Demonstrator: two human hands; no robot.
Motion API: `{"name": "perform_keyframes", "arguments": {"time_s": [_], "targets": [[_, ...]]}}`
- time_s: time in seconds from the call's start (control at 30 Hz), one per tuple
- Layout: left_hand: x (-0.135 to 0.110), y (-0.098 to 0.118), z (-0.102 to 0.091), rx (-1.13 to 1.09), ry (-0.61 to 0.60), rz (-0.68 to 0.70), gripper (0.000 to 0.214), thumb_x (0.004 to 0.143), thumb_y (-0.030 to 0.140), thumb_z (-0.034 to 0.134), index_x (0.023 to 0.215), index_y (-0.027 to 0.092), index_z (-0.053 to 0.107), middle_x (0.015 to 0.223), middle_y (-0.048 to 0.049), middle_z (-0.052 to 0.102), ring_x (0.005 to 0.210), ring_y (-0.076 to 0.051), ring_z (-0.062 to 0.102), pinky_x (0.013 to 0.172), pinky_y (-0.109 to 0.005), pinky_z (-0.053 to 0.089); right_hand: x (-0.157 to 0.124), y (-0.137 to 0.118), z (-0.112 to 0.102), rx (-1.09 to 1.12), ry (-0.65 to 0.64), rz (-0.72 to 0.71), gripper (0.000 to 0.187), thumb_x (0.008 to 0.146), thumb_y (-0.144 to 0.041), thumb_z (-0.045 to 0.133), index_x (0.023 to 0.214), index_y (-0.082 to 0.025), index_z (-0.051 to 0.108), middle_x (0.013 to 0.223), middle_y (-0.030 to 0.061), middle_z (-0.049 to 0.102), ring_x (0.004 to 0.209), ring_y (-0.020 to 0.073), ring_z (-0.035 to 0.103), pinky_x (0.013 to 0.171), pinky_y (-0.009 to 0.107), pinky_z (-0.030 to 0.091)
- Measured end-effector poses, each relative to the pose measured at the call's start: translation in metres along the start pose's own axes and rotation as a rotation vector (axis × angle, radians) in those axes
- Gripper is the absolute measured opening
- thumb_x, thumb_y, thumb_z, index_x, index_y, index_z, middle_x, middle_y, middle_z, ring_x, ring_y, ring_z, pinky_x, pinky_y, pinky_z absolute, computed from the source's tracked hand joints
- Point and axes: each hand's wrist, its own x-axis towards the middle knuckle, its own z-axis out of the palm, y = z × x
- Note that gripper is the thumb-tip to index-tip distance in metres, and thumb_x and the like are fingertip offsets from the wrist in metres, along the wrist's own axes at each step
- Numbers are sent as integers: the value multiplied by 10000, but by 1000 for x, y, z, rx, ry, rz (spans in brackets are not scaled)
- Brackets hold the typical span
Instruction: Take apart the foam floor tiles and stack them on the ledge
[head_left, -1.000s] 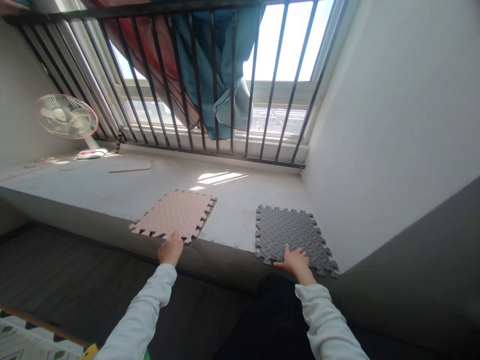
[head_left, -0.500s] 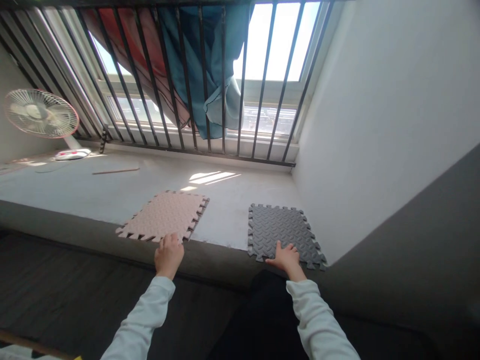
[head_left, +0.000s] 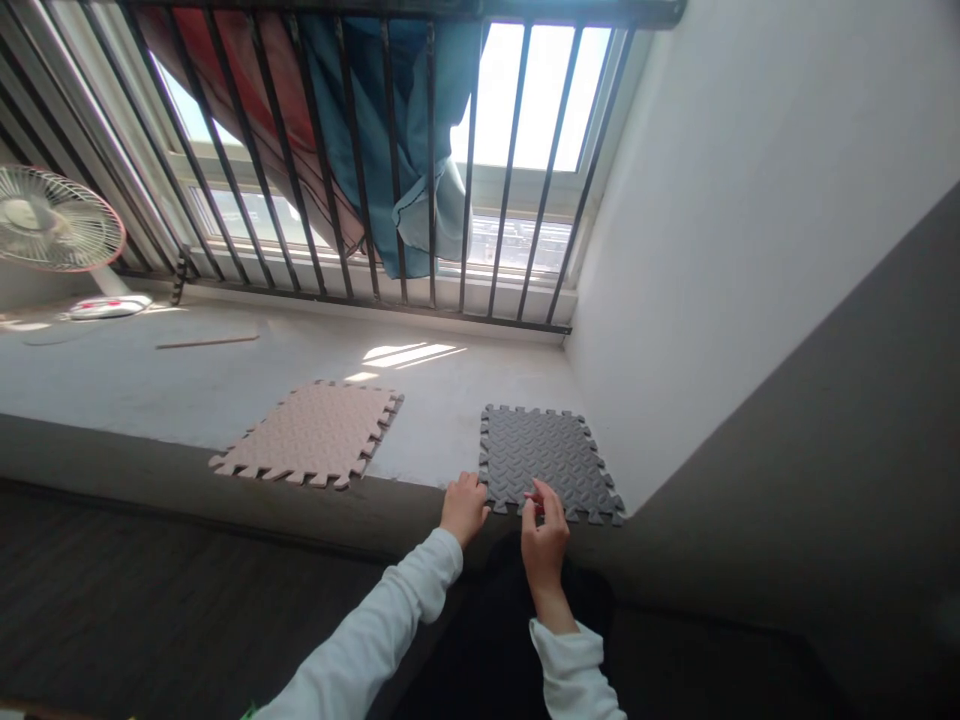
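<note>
On the window ledge [head_left: 442,440], the left hand [head_left: 464,508] sits curled shut just beside the gray foam mat [head_left: 551,455], the right hand [head_left: 544,530] pinches narrow at the mat's near edge, holding something or nothing, too hidden to tell, and a slip could knock the mat off the ledge.
</note>
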Motion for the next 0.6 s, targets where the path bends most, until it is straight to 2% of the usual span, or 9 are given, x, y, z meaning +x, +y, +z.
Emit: {"name": "perform_keyframes", "arguments": {"time_s": [0.2,0.27,0.33,0.43,0.5,0.6], "targets": [[16,2,10,99,-41,62,227,789,172,405,874,153,615,986,-132,555,1001,-235,453,736,-363,411,2,5,-7,-20,36,52,378,766,-296,309,1005,-129,551,986,131,594,877,211,545,807,344,420],[22,-1,7,125,-49,97,250,785,144,390,864,144,627,990,-141,557,1002,-240,451,726,-369,405,2,6,-5,-6,28,56,377,759,-295,313,998,-128,553,984,132,593,852,209,549,795,340,426],[30,-5,-5,153,-52,150,243,770,138,407,854,132,635,983,-148,560,995,-248,450,723,-382,397,3,6,-2,0,-1,59,377,749,-296,320,989,-128,557,987,134,590,833,207,551,777,332,435],[44,-16,-43,215,2,262,261,769,120,387,828,123,641,944,-149,573,985,-250,448,739,-404,377,4,5,2,-8,-47,74,378,731,-291,329,975,-122,564,994,141,585,823,209,553,774,330,438],[50,-29,-81,261,86,311,256,765,120,385,815,129,635,950,-144,572,1002,-253,434,763,-409,359,5,5,3,-13,-57,74,379,723,-285,335,974,-116,563,1006,145,580,829,212,553,792,335,433],[48,-62,-140,304,192,285,200,730,156,449,849,154,609,992,-126,559,1025,-258,416,793,-401,341,6,7,3,-10,-79,70,373,720,-281,338,972,-117,560,1008,141,580,826,211,556,801,334,431]]}}
